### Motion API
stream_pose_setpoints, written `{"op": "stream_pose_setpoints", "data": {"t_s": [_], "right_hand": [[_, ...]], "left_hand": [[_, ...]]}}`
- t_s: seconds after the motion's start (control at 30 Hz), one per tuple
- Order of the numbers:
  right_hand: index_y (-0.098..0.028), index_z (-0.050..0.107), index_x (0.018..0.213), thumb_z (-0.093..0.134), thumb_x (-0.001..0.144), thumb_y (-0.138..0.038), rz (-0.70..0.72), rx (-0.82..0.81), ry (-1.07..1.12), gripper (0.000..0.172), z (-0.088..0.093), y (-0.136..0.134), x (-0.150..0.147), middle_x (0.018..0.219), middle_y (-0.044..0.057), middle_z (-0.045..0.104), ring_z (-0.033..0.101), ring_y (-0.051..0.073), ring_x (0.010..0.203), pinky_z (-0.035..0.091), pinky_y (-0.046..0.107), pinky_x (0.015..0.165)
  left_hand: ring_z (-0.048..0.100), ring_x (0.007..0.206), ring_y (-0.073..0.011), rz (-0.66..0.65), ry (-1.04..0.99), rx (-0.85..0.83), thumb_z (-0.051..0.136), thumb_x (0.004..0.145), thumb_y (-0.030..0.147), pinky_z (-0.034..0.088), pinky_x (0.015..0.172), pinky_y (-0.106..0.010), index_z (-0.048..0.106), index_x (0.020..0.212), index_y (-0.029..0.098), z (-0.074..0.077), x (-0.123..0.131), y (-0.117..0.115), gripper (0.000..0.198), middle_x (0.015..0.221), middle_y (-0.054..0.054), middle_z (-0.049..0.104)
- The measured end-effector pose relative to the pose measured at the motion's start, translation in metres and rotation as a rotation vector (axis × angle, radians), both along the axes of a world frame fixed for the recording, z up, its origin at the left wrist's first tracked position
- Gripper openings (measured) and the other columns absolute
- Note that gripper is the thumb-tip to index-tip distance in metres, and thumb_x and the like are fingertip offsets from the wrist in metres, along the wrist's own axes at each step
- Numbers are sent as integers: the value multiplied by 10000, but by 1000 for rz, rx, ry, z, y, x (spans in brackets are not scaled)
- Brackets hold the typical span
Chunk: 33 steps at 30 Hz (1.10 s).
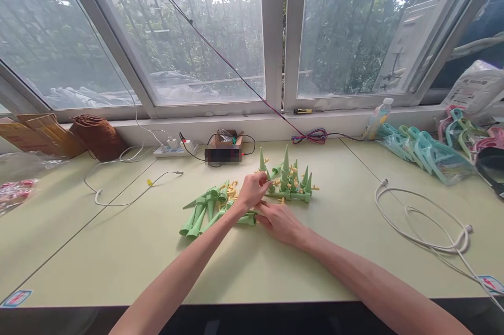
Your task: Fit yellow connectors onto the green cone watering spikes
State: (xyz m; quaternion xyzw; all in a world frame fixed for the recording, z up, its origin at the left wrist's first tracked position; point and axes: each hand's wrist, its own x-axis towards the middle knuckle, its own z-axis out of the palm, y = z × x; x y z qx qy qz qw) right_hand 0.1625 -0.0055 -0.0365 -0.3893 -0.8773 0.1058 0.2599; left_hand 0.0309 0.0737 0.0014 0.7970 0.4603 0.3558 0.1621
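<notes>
My left hand is closed in a pinch over the gap between two groups of green plastic watering spikes; anything in its fingertips is too small to make out. Just below and to the right is my right hand, its fingers bent together by the end of a lying green spike. What they grip, if anything, is hidden. To the left lies a pile of green spikes with yellow valve pieces among them. On the right, several spikes stand point up, some with yellow valves.
Behind the spikes are a small open box and a white power strip. White cables lie left and right, including a coiled cable. Bagged plastic hangers and a bottle are at the back right; a brown bag is back left.
</notes>
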Motion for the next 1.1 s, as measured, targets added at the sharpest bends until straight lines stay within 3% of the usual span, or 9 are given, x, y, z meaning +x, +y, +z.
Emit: {"op": "stream_pose_setpoints", "data": {"t_s": [0.17,0.33,0.43,0.5,0.63,0.83,1.0,1.1], "right_hand": [[-204,545,1146,475,959,-151,-8,-5,-9,207,1,0,0,1055,64,668,641,198,812,405,265,648],[-219,545,1111,465,979,-177,-10,-9,-15,160,2,-1,1,1064,56,666,648,189,785,396,254,610],[-236,551,1100,456,992,-185,1,-10,-1,152,3,-3,0,1112,53,653,652,178,799,400,242,606],[-239,556,1087,450,997,-181,9,-5,4,151,4,-4,0,1132,51,648,654,172,805,400,237,604],[-236,560,1058,448,1002,-183,15,4,6,137,5,-6,0,1142,53,656,657,172,793,398,238,597],[-242,573,1044,486,990,-198,-9,-10,20,112,5,-5,1,1152,59,660,666,176,825,436,244,652],[-248,587,1097,512,975,-203,-12,-18,29,150,4,-4,2,1145,60,658,666,183,882,460,247,691],[-244,583,1117,513,978,-209,-3,-32,41,159,4,-4,2,1142,60,663,666,190,910,472,254,709]], "left_hand": [[614,579,-159,-36,26,-35,660,836,370,470,580,-270,669,691,181,0,-1,2,239,627,-22,688],[679,687,-168,-94,147,-81,643,812,245,518,641,-252,714,839,191,6,-23,5,93,763,-25,742],[680,750,-211,-18,192,-54,619,812,236,533,714,-311,711,821,190,6,-41,10,103,833,-57,743],[668,937,-271,56,213,-23,634,805,256,520,839,-369,712,889,178,3,-49,16,139,983,-109,730],[608,1116,-305,117,257,-21,717,746,303,479,945,-376,686,1003,159,-8,-50,29,296,1143,-143,684],[653,890,-269,107,318,-64,658,797,326,489,790,-324,658,763,170,-17,-37,39,159,868,-121,713],[653,848,-235,58,339,-82,584,816,229,463,739,-284,700,831,204,-14,-35,27,120,868,-87,733],[651,762,-222,21,357,-110,585,787,200,449,697,-270,712,776,220,-8,-37,17,130,773,-65,726]]}}
